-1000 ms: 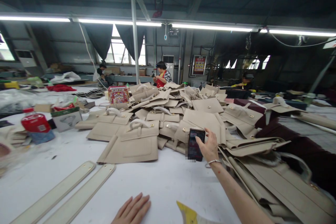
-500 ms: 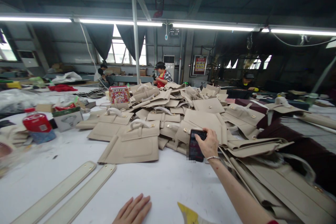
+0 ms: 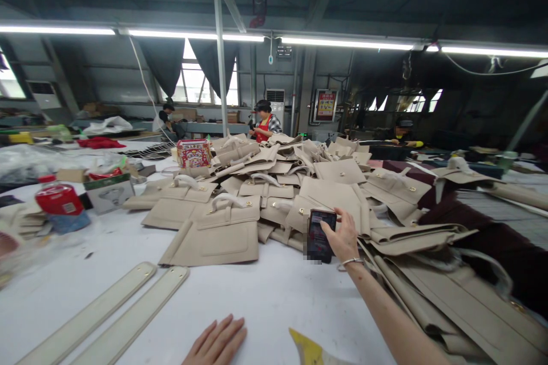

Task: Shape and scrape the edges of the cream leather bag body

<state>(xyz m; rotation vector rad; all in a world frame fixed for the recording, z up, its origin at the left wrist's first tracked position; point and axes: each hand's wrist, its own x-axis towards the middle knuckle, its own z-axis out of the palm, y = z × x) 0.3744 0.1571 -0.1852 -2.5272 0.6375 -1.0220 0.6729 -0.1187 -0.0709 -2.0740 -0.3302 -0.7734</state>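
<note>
A dark smartphone [image 3: 321, 239] is held upright in my right hand [image 3: 343, 236], the thumb resting over its lit screen. Behind the phone rises a heap of beige leather bag panels [image 3: 231, 234], many with wrapped handles and gold-coloured fittings. My left hand [image 3: 218, 342] lies flat on the white tabletop [image 3: 265, 302], fingers stretched out, holding nothing. To its left are two long pale straps [image 3: 132, 319] with small metal eyelets near their ends. A yellow and grey flat piece [image 3: 310, 348] lies between my two arms at the bottom edge.
On the left stand a red and blue bottle [image 3: 64, 205] and a green and white box [image 3: 110, 193]. A red patterned box [image 3: 193, 154] sits beside the heap. Dark maroon fabric [image 3: 492, 239] covers the right side. A person in a red apron [image 3: 264, 125] is beyond the table.
My right thumb has shifted slightly on the phone, and the screen looks different, with a brighter display. My left hand stays in place.
</note>
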